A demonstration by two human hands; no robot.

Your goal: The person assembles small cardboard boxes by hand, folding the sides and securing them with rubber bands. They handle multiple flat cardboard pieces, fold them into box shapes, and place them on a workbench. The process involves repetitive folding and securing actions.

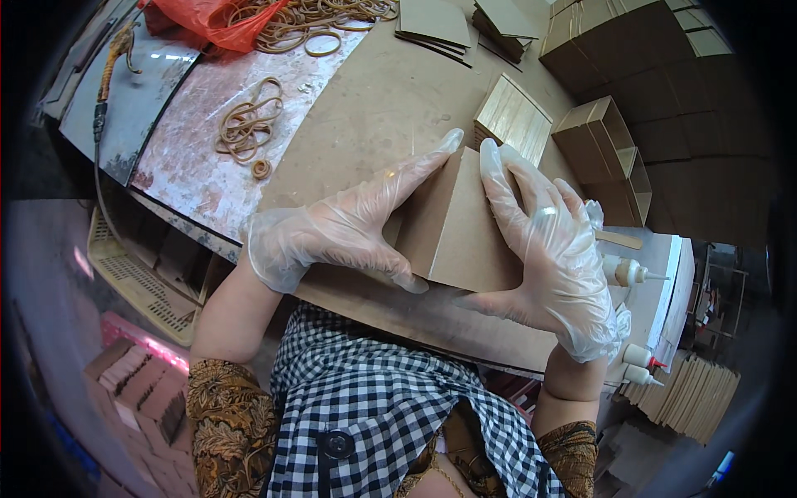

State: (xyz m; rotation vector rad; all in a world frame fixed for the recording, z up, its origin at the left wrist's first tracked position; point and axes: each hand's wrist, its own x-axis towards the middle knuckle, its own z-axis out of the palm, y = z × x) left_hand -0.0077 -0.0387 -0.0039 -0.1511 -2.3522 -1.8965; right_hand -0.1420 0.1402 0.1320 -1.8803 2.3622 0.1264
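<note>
A brown board box [471,225], with a straight edge running along its top, stands tilted on the worktable in front of me. My left hand [353,220], in a clear plastic glove, grips its left side, thumb at the near end and fingertips at the far end. On the other side, my right hand [548,241], gloved the same way, lays its fingers over the box, with the thumb at the near lower corner. The box sits between both palms. Its underside and inside are hidden from me.
Rubber bands [249,124] lie on the left, beside a red plastic bag [220,21]. A stack of wooden panels [515,120] and open brown boxes [599,149] stand beyond my right hand. A white glue bottle [623,270] lies at the right edge. Flat boards [433,22] are at the back.
</note>
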